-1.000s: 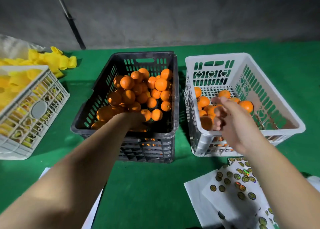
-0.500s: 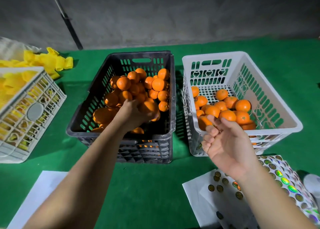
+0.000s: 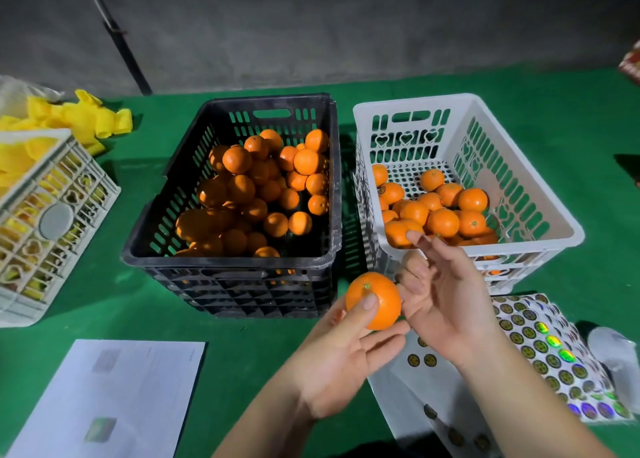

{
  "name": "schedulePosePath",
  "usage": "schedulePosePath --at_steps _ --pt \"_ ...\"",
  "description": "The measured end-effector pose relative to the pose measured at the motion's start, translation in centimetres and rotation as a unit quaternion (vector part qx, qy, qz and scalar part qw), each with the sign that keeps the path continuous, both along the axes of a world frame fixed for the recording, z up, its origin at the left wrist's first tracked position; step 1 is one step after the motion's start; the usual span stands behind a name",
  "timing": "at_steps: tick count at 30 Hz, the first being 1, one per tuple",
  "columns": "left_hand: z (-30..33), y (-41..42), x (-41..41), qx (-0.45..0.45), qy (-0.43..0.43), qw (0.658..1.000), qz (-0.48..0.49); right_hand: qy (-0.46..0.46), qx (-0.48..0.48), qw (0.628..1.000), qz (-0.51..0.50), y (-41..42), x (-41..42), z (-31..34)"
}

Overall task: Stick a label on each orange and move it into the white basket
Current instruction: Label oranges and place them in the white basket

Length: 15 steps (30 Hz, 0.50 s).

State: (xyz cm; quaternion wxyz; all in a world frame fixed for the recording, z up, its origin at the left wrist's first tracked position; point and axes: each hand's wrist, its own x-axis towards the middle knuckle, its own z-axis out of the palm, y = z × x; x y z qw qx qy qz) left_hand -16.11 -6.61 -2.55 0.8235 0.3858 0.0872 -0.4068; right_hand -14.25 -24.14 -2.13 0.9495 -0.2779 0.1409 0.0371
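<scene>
My left hand [image 3: 341, 357] holds one orange [image 3: 379, 302] between thumb and fingers, in front of the two baskets. My right hand [image 3: 441, 296] is beside it on the right, palm toward me, fingertips touching the orange's right side. The black basket [image 3: 228, 260] in the middle is piled with several oranges. The white basket [image 3: 540, 194] to its right holds several oranges, some showing small round labels. Label sheets [image 3: 540, 336] with round stickers lie under and right of my right forearm.
A grey basket [image 3: 52, 215] of yellow foam nets stands at the left, more nets [image 3: 93, 118] behind it. A white printed paper [image 3: 114, 395] lies at the front left on the green cloth. A clear plastic object [image 3: 613, 353] sits at the right edge.
My left hand lifted an orange out of the black basket and brought it toward me, to the right. My right hand drew back from the white basket and met the orange.
</scene>
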Motion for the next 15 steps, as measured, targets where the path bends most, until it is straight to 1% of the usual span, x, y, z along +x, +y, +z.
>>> schedulePosePath --at_steps 3,8,11,13,14,15 --pt "-0.6 -0.3 -0.2 0.018 0.001 1.0 0.005 -0.003 -0.044 0.999 0.01 -0.2 -0.4 -0.3" --pt "-1.7 -0.4 -0.6 0.033 0.001 0.999 0.023 -0.017 -0.176 0.984 0.003 -0.4 -1.0 -0.5" --pt "-1.9 -0.3 -0.6 0.023 -0.004 0.999 0.033 -0.03 -0.199 0.98 0.01 -0.5 -1.3 -0.6" --pt "-1.8 -0.2 -0.6 0.018 -0.012 0.999 0.038 -0.019 -0.22 0.975 0.006 -0.6 -1.4 -0.9" --pt "-1.8 -0.2 -0.6 0.017 -0.023 0.999 0.041 -0.007 -0.249 0.968 0.0 -0.7 -1.6 -1.1" --pt "-1.8 -0.2 -0.6 0.019 -0.037 0.998 0.044 0.006 -0.301 0.954 -0.005 -0.8 -1.7 -1.3"
